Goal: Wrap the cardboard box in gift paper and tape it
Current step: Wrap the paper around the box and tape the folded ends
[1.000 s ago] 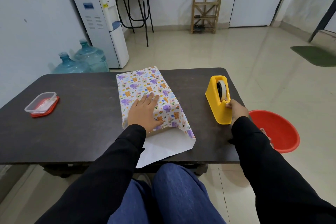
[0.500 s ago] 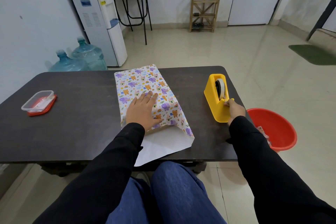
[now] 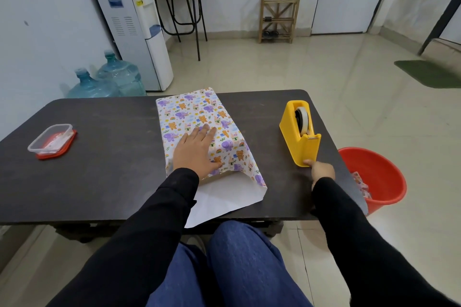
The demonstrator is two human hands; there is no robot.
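The left hand (image 3: 197, 151) is lying flat, fingers straight, pressing on the wrapped box (image 3: 199, 117) in the middle of the counter (image 3: 112, 169). The gift paper (image 3: 224, 197) is sticking out over the near edge. The right hand (image 3: 322, 172) is touching the yellow tape holder (image 3: 298, 137) near the right edge. I cannot tell if it is holding anything.

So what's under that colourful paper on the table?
A box shape lifts the paper, but the box itself is covered. At the near open end only the paper's white inside shows. The left hand lies flat on top.
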